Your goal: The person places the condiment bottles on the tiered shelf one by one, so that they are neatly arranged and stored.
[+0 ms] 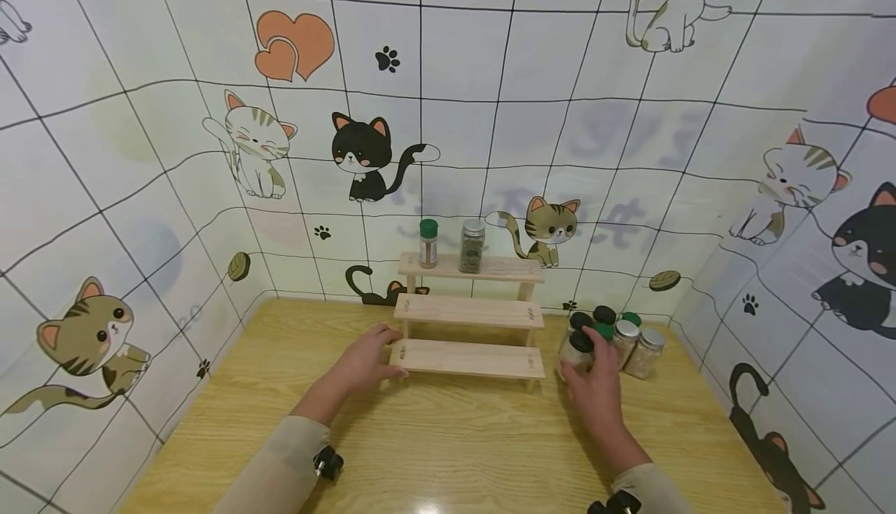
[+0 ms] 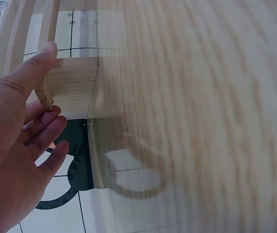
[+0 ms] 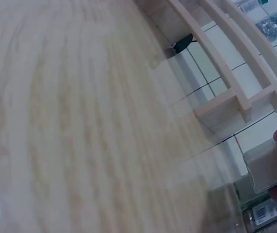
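A three-step wooden spice rack [image 1: 467,358] stands on the table. At its lowest step, my left hand [image 1: 360,362] grips the left end; the left wrist view shows the thumb [image 2: 43,53] over the board and fingers beneath. To the right of the rack, my right hand [image 1: 600,389] holds a black-capped glass spice jar [image 1: 575,355] with pale contents. This jar [image 3: 267,165] looks tilted and raised in the right wrist view, its base showing. On the top step are a green-capped jar [image 1: 428,245] and a silver-capped jar [image 1: 472,247] of dark green contents.
Several more spice jars cluster behind and beside my right hand, among them a silver-capped jar [image 1: 645,354] and one with a black cap [image 1: 604,315]. A cat-printed sheet [image 1: 462,55] hangs behind and along both sides of the wood-grain table [image 1: 448,444].
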`<move>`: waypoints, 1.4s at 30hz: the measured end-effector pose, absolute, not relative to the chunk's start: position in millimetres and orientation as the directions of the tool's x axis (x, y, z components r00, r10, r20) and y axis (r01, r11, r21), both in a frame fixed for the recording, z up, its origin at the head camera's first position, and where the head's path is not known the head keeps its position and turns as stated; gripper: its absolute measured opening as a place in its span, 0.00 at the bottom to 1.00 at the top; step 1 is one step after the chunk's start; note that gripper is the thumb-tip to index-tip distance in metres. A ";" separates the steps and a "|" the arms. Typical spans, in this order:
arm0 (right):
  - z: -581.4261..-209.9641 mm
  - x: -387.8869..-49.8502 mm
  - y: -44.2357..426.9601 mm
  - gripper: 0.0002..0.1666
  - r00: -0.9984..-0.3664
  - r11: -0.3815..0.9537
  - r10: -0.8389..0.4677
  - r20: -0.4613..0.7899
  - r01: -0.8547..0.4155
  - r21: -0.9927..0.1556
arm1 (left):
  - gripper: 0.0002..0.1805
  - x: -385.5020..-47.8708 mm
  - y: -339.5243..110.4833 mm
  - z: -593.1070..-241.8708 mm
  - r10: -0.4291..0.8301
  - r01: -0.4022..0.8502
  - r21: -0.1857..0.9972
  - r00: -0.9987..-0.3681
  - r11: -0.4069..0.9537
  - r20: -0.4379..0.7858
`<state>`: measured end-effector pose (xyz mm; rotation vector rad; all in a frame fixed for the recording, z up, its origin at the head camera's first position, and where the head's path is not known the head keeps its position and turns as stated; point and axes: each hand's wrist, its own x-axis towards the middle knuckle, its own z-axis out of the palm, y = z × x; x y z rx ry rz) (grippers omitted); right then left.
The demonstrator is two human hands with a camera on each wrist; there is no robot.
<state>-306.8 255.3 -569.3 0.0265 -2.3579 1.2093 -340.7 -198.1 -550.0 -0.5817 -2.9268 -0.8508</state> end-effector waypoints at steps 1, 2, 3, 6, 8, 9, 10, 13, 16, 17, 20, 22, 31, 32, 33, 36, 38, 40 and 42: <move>-566.9 -306.9 254.6 0.47 -0.881 0.608 0.189 0.433 -0.241 -0.756 | 0.40 -340.7 -198.1 -549.9 0.341 0.363 0.511 -0.930 0.780 0.139; -564.6 -307.4 254.0 0.47 -0.880 0.608 0.181 0.440 -0.251 -0.753 | 0.40 -340.6 -198.1 -549.6 0.338 0.360 0.513 -0.931 0.780 0.140; -562.3 -308.1 253.7 0.47 -0.879 0.608 0.172 0.446 -0.261 -0.749 | 0.40 -340.6 -198.0 -549.3 0.336 0.358 0.515 -0.932 0.779 0.140; -555.5 -309.6 253.9 0.48 -0.879 0.609 0.156 0.450 -0.274 -0.744 | 0.40 -340.4 -198.1 -548.4 0.334 0.355 0.519 -0.932 0.777 0.137; -551.2 -311.2 254.9 0.48 -0.878 0.601 0.149 0.455 -0.285 -0.747 | 0.40 -340.6 -198.3 -548.3 0.336 0.357 0.517 -0.932 0.777 0.138; -549.3 -312.1 255.7 0.48 -0.878 0.595 0.141 0.458 -0.295 -0.748 | 0.40 -340.7 -198.4 -548.3 0.337 0.359 0.514 -0.931 0.779 0.139; -547.6 -313.0 256.5 0.48 -0.878 0.589 0.132 0.460 -0.304 -0.749 | 0.40 -341.0 -198.5 -548.4 0.338 0.360 0.511 -0.931 0.780 0.140; -542.9 -315.9 259.0 0.47 -0.877 0.572 0.092 0.472 -0.341 -0.746 | 0.40 -341.5 -198.7 -548.8 0.338 0.363 0.510 -0.930 0.780 0.145; -539.8 -318.7 261.8 0.47 -0.876 0.569 0.058 0.479 -0.365 -0.737 | 0.40 -341.9 -198.7 -549.1 0.340 0.364 0.514 -0.929 0.777 0.144; -538.7 -319.6 262.7 0.47 -0.874 0.571 0.051 0.484 -0.372 -0.732 | 0.40 -341.9 -198.5 -549.1 0.341 0.365 0.517 -0.929 0.774 0.145; -534.2 -322.9 265.3 0.47 -0.865 0.568 0.032 0.501 -0.397 -0.722 | 0.39 -342.1 -198.1 -549.1 0.341 0.365 0.520 -0.929 0.772 0.147; -528.8 -325.3 266.2 0.48 -0.863 0.561 0.018 0.505 -0.409 -0.719 | 0.39 -342.0 -197.8 -548.9 0.338 0.364 0.522 -0.929 0.771 0.149; -497.1 -332.5 262.6 0.48 -0.853 0.535 -0.022 0.522 -0.451 -0.714 | 0.39 -339.9 -197.2 -546.9 0.331 0.357 0.522 -0.932 0.775 0.146; -494.0 -332.7 262.0 0.48 -0.855 0.526 -0.025 0.518 -0.452 -0.720 | 0.39 -339.6 -197.0 -546.8 0.332 0.356 0.523 -0.932 0.774 0.144; -491.4 -332.9 261.5 0.48 -0.856 0.522 -0.028 0.516 -0.452 -0.723 | 0.39 -339.4 -196.9 -546.8 0.332 0.356 0.525 -0.932 0.773 0.143; -483.9 -333.3 259.4 0.49 -0.864 0.504 -0.031 0.503 -0.448 -0.739 | 0.39 -339.2 -196.7 -547.3 0.333 0.355 0.526 -0.932 0.773 0.141; -479.4 -334.2 257.5 0.49 -0.868 0.502 -0.030 0.495 -0.442 -0.744 | 0.40 -339.3 -196.6 -548.1 0.332 0.355 0.523 -0.932 0.775 0.142; -474.9 -335.3 255.1 0.48 -0.872 0.500 -0.030 0.489 -0.437 -0.748 | 0.40 -339.4 -196.6 -548.8 0.333 0.359 0.519 -0.932 0.776 0.145; -470.7 -337.5 252.6 0.47 -0.873 0.499 -0.030 0.487 -0.436 -0.749 | 0.40 -339.4 -196.7 -549.5 0.337 0.363 0.521 -0.930 0.772 0.149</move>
